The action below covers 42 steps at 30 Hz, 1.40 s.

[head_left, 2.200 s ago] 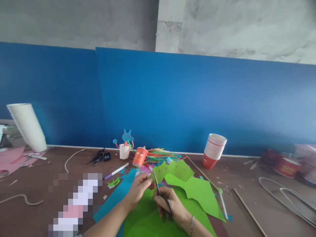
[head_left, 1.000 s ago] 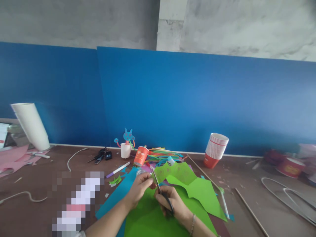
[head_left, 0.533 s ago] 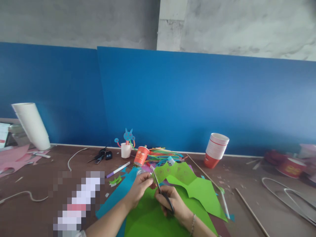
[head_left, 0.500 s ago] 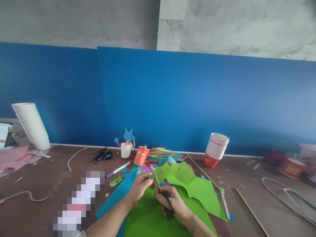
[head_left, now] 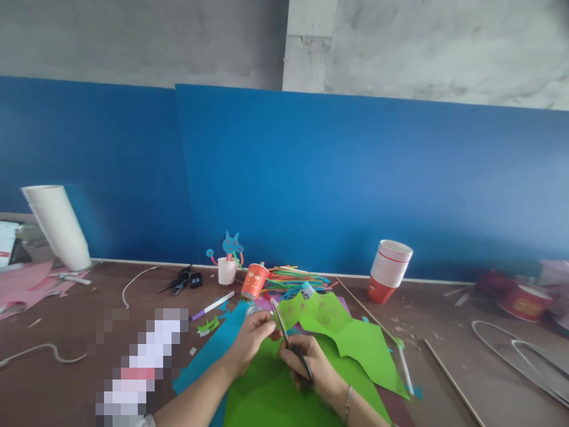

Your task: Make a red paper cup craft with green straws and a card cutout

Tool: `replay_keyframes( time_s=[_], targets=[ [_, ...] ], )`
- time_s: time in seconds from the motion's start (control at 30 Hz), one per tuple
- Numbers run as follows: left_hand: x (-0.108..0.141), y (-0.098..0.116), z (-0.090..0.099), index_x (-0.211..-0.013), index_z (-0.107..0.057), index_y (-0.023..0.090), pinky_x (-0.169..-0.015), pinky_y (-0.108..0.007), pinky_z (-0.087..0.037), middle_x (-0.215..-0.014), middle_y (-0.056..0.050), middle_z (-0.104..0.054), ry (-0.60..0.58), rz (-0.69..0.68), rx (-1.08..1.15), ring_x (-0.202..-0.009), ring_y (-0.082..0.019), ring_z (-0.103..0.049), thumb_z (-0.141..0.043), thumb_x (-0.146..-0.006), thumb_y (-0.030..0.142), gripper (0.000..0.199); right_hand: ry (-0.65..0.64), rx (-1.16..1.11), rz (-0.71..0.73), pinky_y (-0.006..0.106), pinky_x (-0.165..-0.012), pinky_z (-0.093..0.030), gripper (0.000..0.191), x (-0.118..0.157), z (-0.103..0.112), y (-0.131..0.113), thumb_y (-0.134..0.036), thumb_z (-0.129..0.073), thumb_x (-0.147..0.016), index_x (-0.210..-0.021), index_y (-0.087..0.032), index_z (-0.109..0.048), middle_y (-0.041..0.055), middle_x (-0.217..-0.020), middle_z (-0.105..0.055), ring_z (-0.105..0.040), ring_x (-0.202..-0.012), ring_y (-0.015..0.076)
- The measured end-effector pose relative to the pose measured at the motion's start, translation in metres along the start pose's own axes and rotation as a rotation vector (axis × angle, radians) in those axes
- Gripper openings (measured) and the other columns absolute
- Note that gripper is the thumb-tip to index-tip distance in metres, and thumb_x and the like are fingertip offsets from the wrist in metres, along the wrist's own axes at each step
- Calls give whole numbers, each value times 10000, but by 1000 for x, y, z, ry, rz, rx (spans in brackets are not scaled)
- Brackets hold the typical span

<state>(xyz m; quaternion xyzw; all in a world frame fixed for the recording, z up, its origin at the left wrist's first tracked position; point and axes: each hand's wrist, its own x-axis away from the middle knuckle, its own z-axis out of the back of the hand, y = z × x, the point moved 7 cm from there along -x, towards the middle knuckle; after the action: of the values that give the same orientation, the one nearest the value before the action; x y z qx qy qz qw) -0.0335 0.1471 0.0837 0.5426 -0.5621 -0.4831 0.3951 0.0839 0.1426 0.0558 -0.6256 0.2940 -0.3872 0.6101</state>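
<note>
My right hand (head_left: 306, 363) is closed round the black handles of the scissors (head_left: 283, 325), whose blades point up and to the left. The blades lie at the left end of a green paper piece (head_left: 326, 311) with drawn circles and jagged edges. My left hand (head_left: 256, 335) pinches the edge of green paper just left of the blades; its fingertips partly hide it. Under both hands lies a large green sheet (head_left: 262, 397), with a blue sheet (head_left: 202, 362) to its left.
Behind the hands are a red cup (head_left: 255, 281), a white cup (head_left: 226, 271) with a blue paper figure, and colourful sticks (head_left: 296, 279). Stacked cups (head_left: 391, 264) stand right, a white stack (head_left: 57, 225) far left. A purple marker (head_left: 213, 306) and thin rods (head_left: 451, 379) lie on the table.
</note>
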Motion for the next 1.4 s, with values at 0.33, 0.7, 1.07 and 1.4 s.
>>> replay_keyframes(
  time_s=[0.33,0.7,1.07,1.4],
  targets=[
    [3,-6,-2,-652,-624,193,-714,-307,-433,-663,-19,-652,22,38,-19,-684,-175,-578,-598,-764,392,231,31,-47,2,151,-305,-332,343,0,0,2,-453,-730,-653,-700,-150,-578,-88,-391,-478,-412,-305,49],
    [2,5,-3,-572,-566,210,-700,-299,-402,-616,1,-576,1,-21,-214,-668,-170,-533,-532,-752,349,231,-2,-49,-14,150,-315,-312,343,2,-1,1,-459,-725,-659,-684,-153,-572,-66,-423,-526,-426,-322,50],
    [1,2,-3,-547,-551,207,-707,-290,-414,-607,6,-587,-8,-20,-163,-662,-162,-545,-542,-747,337,239,-10,-13,-12,157,-312,-296,380,4,-1,-5,-502,-717,-657,-660,-157,-558,-77,-405,-487,-402,-311,48],
    [2,-1,-1,-544,-548,208,-735,-297,-418,-610,-5,-601,9,-3,-105,-689,-175,-560,-556,-756,340,250,-8,3,-8,155,-301,-270,352,2,-1,-2,-483,-696,-669,-658,-161,-553,-84,-379,-466,-382,-293,48]
  ],
)
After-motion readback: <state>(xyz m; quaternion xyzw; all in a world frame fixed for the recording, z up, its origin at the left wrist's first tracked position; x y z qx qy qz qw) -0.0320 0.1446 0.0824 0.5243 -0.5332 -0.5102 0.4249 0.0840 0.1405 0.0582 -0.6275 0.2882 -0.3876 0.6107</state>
